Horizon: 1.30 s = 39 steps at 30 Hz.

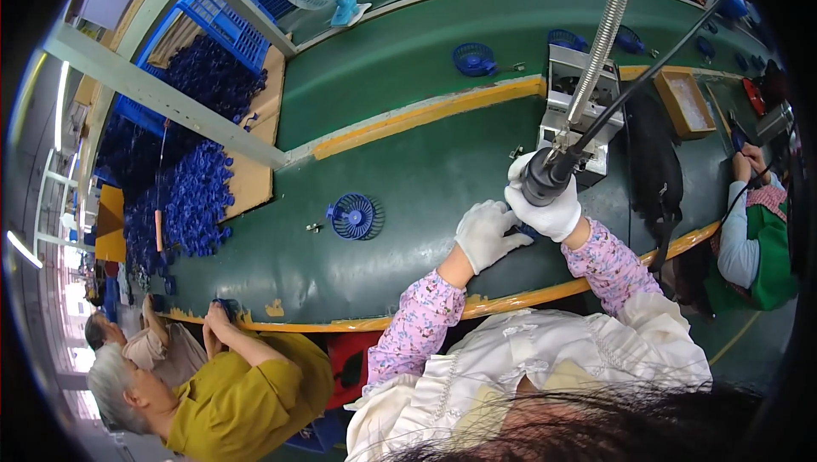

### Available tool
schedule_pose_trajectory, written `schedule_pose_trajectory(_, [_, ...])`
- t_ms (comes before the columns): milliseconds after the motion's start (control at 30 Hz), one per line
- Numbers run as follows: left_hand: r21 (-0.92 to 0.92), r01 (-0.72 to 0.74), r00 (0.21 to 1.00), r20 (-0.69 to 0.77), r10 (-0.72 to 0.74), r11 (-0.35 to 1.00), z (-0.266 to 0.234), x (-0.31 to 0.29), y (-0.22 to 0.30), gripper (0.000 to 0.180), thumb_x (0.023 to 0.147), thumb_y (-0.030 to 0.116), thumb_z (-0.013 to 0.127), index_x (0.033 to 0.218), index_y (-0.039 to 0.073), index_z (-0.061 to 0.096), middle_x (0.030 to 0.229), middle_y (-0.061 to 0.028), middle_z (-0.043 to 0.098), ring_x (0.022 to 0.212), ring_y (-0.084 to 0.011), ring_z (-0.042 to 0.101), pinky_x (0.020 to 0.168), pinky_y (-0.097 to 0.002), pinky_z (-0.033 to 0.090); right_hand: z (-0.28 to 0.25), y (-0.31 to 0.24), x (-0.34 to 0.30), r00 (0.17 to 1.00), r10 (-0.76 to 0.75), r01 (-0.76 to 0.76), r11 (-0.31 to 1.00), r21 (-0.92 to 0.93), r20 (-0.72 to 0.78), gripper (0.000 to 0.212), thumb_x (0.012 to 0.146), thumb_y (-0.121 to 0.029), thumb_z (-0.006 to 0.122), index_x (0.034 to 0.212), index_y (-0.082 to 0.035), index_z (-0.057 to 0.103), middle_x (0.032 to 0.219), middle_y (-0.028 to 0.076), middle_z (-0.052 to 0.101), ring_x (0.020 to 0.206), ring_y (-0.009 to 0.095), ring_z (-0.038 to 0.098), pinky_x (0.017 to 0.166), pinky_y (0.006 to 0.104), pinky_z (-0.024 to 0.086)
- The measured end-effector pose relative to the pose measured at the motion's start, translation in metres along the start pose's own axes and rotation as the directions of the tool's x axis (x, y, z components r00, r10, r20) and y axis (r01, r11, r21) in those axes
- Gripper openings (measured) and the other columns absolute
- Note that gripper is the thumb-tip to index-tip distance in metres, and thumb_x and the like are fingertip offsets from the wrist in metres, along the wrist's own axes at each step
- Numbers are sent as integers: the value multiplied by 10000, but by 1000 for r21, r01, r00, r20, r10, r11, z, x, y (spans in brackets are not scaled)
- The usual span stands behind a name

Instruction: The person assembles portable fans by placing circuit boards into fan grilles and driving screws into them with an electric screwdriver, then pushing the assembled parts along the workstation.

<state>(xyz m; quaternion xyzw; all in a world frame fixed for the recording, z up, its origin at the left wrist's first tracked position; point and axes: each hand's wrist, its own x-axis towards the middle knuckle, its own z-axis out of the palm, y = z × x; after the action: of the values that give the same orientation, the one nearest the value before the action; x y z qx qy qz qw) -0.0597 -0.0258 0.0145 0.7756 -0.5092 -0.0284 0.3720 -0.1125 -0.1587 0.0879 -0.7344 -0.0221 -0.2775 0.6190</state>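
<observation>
My right hand (pixel 551 207), in a white glove, is wrapped round a black electric screwdriver (pixel 545 174) that hangs from a coiled metal spring. Just left of it, my left hand (pixel 488 236), gloved too, has its thumb and fingers closed about a blue plastic part (pixel 528 231). Most of that part is hidden by the two hands, and so is the screwdriver's tip. A round blue fan guard (pixel 352 216) lies on the green table to the left, with a small metal piece (pixel 314 228) beside it.
A silver screw feeder (pixel 582 92) stands beyond my hands. On the green belt (pixel 383 71) behind the yellow edge sits another blue guard (pixel 474 59). Piled blue parts (pixel 191 198) fill the left end. Co-workers sit at both sides; a cardboard box (pixel 684 105) is at right.
</observation>
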Motion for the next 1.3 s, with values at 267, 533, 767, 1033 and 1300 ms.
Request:
schedule_pose_trajectory(267, [-17, 16, 999, 41, -15, 1000, -4, 1, 2, 295, 663, 359, 741, 760, 89, 673, 766, -113, 602, 775, -310, 569, 705, -426, 445, -8, 5, 0, 970, 97, -129, 983, 134, 222, 185, 715, 6, 676, 867, -43, 584, 806, 11, 588, 738, 91, 560, 681, 251, 466])
schedule_pose_trajectory(533, [206, 485, 751, -596, -284, 850, -54, -5, -31, 472, 749, 133, 681, 1176, 16, 516, 1149, -206, 558, 1039, -368, 542, 892, -401, 451, -27, -40, 21, 987, -93, 133, 927, 351, -128, 239, 801, 75, 516, 1014, -15, 456, 660, 76, 513, 504, 146, 488, 480, 265, 399])
schedule_pose_trajectory(767, [352, 796, 538, -784, -310, 493, -107, -65, -19, 401, 696, 234, 748, 1058, 91, 651, 1132, -234, 561, 1035, -386, 525, 881, -441, 443, -62, -9, 46, 937, -131, 171, 980, 97, -324, 256, 790, 120, 585, 1016, 8, 544, 722, 24, 549, 577, 85, 535, 510, 228, 407])
schedule_pose_trajectory(1033, [308, 756, 632, -570, -525, 577, -101, -90, -42, 349, 696, 325, 746, 930, 70, 705, 1006, -229, 610, 1027, -383, 522, 870, -443, 431, -58, -16, 42, 924, -37, 56, 998, 39, -380, 220, 769, 66, 652, 968, -6, 591, 746, -9, 579, 593, 54, 534, 546, 208, 423])
schedule_pose_trajectory(1300, [255, 227, 972, -118, -203, 940, -43, -9, 3, 328, 568, 302, 821, 761, 71, 692, 919, -170, 609, 860, -356, 559, 763, -421, 467, -36, -42, 16, 968, 183, -122, 941, 315, -172, 218, 742, 70, 636, 934, -10, 567, 751, 14, 579, 596, 76, 559, 534, 214, 442])
